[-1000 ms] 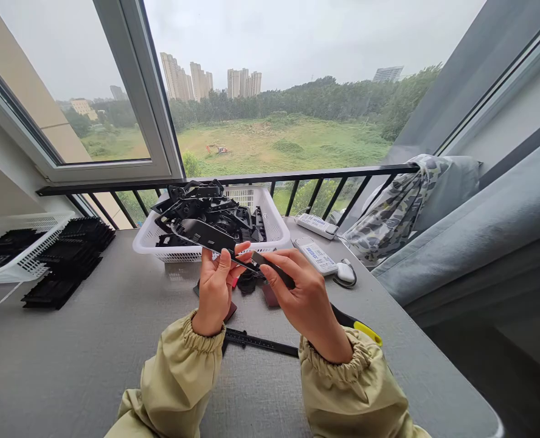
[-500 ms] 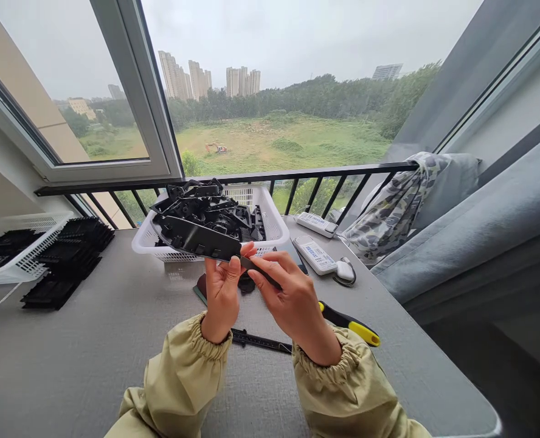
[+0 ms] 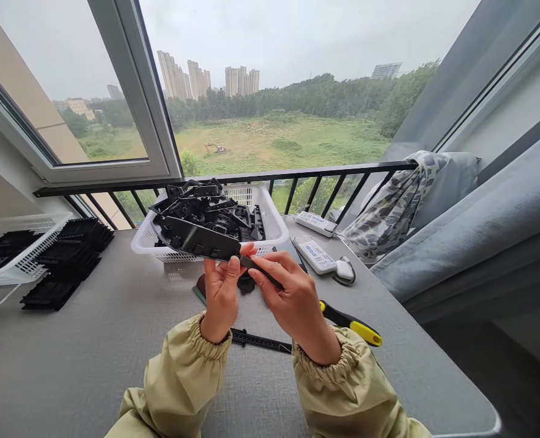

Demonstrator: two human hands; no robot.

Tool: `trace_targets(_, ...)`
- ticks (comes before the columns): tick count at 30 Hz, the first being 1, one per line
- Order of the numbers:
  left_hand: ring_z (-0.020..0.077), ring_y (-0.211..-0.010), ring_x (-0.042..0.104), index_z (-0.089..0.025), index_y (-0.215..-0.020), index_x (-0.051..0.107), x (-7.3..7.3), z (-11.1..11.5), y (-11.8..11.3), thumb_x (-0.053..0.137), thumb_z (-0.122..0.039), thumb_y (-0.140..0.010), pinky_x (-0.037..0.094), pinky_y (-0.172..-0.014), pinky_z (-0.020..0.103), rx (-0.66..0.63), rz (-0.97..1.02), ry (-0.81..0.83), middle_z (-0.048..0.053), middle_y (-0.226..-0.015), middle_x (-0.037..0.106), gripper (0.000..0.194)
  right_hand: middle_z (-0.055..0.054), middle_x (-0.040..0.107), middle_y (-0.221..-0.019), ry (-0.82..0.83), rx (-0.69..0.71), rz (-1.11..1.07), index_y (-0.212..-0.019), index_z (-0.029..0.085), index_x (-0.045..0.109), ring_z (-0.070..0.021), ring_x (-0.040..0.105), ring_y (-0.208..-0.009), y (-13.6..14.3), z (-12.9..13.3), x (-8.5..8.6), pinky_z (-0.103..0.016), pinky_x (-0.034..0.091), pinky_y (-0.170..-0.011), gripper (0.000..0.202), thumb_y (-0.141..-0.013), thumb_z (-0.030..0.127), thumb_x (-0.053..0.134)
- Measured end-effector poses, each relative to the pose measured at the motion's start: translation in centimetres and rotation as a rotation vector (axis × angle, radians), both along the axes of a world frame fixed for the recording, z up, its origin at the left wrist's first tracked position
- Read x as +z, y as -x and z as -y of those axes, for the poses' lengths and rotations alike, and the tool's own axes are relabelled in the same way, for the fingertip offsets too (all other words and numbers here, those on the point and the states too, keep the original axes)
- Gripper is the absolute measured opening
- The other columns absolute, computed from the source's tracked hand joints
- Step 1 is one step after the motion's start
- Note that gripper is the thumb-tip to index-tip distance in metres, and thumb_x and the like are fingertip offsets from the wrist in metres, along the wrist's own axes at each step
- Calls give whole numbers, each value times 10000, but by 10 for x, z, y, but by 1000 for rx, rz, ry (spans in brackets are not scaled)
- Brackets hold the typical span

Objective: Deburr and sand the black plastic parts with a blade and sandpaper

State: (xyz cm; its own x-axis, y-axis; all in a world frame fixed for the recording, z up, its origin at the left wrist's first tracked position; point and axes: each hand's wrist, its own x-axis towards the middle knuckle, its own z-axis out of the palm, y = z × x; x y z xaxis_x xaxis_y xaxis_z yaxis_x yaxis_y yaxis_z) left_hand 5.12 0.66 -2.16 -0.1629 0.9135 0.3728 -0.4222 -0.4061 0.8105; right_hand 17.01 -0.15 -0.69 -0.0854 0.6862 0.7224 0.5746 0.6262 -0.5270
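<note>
My left hand (image 3: 221,295) pinches the near end of a long, slightly curved black plastic part (image 3: 197,236), raised in front of the basket. My right hand (image 3: 292,295) is closed around a flat file (image 3: 263,272), its fingers laid along the dark blade. The blade's far end meets the part's end by my left fingertips; the exact contact is hidden by fingers. Behind my right wrist, the file's black-and-yellow handle (image 3: 354,325) sticks out. Beneath my hands a black caliper (image 3: 263,340) lies on the table.
A white basket (image 3: 276,228) heaped with black plastic parts stands by the railing. Stacked black parts (image 3: 69,261) and another white basket (image 3: 28,261) are at left. White power strips (image 3: 315,254) lie at right. A camouflage cloth (image 3: 388,213) hangs over the railing.
The file has slid back very slightly toward the lower right with my right hand. My left hand and the black plastic part stay almost still.
</note>
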Motion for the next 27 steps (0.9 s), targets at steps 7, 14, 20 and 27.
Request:
trace_targets(7,175,-932,733,-291,-1276,485,7,-2,-1,754,-335,-785,568,-830,292,34,74,90,28,-980,780,561,-58,692,-890,43,-11,-68,-1076,220,716,-180,676,-756,-5,-3,3,-289,555,-657,212,-937,261,562)
trace_targets(14,166,-750,737,-165,-887,688,16,-6,5,795,-292,-698,582,-702,244,58,175,190,57,-865,779,251,-70,746,-952,150,102,-68,-1066,206,697,-191,694,-795,-8,-5,4,-296,559,-698,208,-929,288,563)
trace_targets(20,186,-826,738,-169,-889,690,15,-7,7,800,-347,-706,581,-618,221,1,156,227,43,-835,767,278,-56,757,-909,223,101,-148,-1116,188,678,-161,681,-687,-8,-6,2,-267,543,-649,257,-929,311,551)
trace_targets(27,165,-822,732,-188,-912,671,17,-6,10,826,-277,-671,608,-742,256,-65,126,216,3,-825,753,300,-38,745,-889,253,121,-175,-1108,196,667,-140,654,-650,-9,-8,2,-249,512,-600,241,-928,306,550)
